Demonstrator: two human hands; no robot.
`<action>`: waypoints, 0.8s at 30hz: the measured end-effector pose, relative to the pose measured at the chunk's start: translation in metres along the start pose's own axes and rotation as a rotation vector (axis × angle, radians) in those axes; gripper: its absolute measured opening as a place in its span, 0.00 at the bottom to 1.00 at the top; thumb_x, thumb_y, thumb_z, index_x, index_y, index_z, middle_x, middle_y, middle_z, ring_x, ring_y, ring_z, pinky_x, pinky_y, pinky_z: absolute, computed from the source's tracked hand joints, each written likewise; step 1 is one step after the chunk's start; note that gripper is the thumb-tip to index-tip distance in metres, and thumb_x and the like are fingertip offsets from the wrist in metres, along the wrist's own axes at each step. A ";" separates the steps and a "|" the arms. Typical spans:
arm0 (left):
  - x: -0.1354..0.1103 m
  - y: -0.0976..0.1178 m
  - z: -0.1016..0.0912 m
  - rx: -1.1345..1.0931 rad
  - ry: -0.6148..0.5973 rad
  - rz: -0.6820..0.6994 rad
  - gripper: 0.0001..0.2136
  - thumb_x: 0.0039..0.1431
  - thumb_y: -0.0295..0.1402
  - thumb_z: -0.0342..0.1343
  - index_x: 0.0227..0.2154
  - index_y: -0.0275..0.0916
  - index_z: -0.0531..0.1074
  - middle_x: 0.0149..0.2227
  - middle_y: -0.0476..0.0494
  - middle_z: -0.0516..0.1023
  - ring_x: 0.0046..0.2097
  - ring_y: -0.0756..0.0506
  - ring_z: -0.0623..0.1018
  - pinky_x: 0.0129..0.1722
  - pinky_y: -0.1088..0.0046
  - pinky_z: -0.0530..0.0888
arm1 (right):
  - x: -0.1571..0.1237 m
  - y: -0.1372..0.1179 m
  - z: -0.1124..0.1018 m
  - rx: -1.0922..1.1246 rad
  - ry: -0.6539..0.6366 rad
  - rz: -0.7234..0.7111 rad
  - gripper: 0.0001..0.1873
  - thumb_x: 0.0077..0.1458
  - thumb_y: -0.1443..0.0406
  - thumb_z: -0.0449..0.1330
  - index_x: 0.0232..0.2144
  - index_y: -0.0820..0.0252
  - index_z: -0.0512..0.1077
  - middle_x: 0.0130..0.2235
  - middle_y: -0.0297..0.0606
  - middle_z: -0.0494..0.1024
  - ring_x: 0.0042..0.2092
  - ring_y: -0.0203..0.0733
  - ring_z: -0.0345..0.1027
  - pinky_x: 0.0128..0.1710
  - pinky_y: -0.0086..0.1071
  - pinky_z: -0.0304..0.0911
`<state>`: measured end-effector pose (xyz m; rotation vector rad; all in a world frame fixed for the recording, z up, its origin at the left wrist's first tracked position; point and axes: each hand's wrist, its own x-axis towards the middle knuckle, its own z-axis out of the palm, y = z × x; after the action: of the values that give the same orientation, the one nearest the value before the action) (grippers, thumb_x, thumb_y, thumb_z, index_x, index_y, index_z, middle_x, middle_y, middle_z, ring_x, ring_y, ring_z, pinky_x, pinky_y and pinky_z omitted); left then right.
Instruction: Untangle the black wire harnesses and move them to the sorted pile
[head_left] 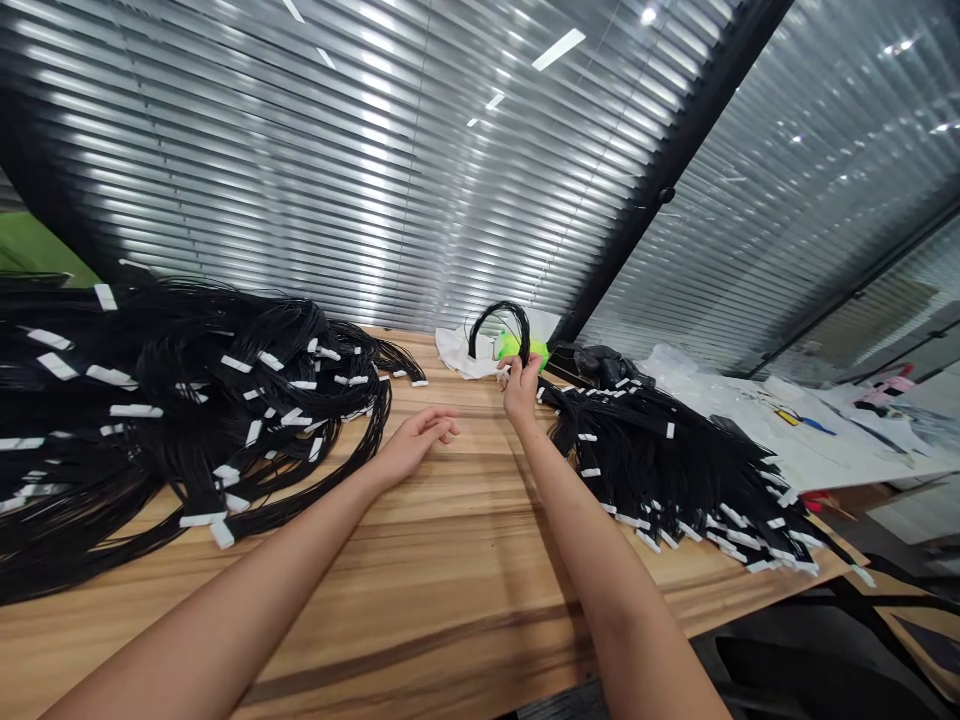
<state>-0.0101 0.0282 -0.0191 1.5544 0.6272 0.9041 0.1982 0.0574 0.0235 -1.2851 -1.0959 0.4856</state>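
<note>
In the head view, my right hand [520,386] is closed on a bundle of thin black wires [501,312], which arches up in a loop above a bright green item [511,346] and crumpled white material [461,352]. My left hand [416,441] hovers over the wooden table [450,560] with nothing in it, fingers stretched out and slightly bent. Left of it lies a large heap of black wire bundles [187,360] with white connectors at their ends. To the right of my right arm, more black wire bundles [660,450] lie side by side, white ends toward me.
Metal slatted blinds [337,180] stand behind the table. A black bag-like object [600,366] sits at the back right. Beyond, a white table [787,430] holds clear plastic and a blue and yellow tool [806,421]. A dark chair [802,670] is at lower right.
</note>
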 end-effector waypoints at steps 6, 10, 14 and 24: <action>0.006 -0.004 -0.006 -0.084 0.369 0.023 0.27 0.58 0.43 0.52 0.58 0.42 0.55 0.63 0.35 0.59 0.56 0.44 0.69 0.51 0.68 0.67 | -0.036 -0.033 0.014 0.350 0.047 -0.175 0.11 0.59 0.56 0.50 0.33 0.52 0.52 0.22 0.22 0.62 0.19 0.29 0.48 0.19 0.23 0.46; 0.009 -0.003 -0.009 -0.213 0.485 -0.029 0.31 0.58 0.47 0.51 0.61 0.43 0.49 0.63 0.34 0.58 0.55 0.44 0.70 0.45 0.71 0.70 | -0.095 -0.040 0.016 0.533 -0.078 0.020 0.14 0.57 0.53 0.53 0.29 0.53 0.54 0.16 0.20 0.58 0.16 0.29 0.41 0.16 0.24 0.40; 0.003 0.003 -0.004 -0.185 0.218 -0.063 0.27 0.54 0.51 0.53 0.48 0.34 0.65 0.23 0.48 0.75 0.23 0.49 0.74 0.25 0.74 0.69 | -0.129 -0.024 0.021 0.584 -0.194 0.196 0.16 0.53 0.51 0.57 0.32 0.53 0.57 0.15 0.19 0.58 0.16 0.29 0.41 0.15 0.24 0.38; -0.009 0.016 0.009 0.032 0.162 0.027 0.22 0.59 0.53 0.44 0.30 0.37 0.68 0.24 0.47 0.73 0.24 0.48 0.73 0.26 0.72 0.71 | -0.136 -0.012 0.021 0.322 -0.602 0.226 0.15 0.54 0.52 0.57 0.38 0.55 0.71 0.29 0.33 0.71 0.32 0.38 0.65 0.39 0.35 0.63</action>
<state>-0.0095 0.0133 -0.0060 1.5319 0.7403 1.0525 0.1157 -0.0458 -0.0180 -0.9989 -1.2976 1.2249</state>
